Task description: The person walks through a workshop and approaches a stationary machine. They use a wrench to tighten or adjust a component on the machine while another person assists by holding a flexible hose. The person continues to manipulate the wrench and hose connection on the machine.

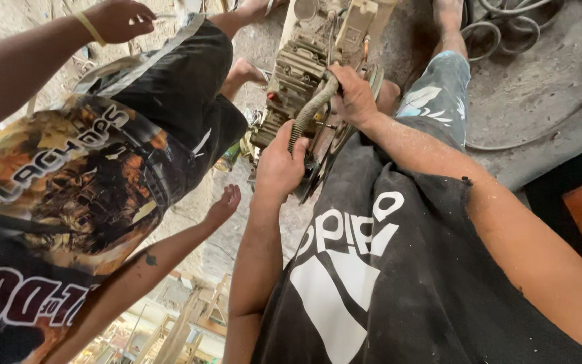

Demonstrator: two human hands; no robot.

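The left hand [279, 165] clenched the near end of a ribbed, grey-green flexible hose [309, 109], while the right hand [354, 94] gripped its far end against a grimy metal engine with cooling fins [298, 67]. The hose ran between them, centre scene. At left, a co-worker's hand [223, 204] hung open near black shorts [183, 87].

You get soft, even daylight here, no harsh glare; wide-angle lens bends the frame edges, and the lower left looks blurry and washed out.
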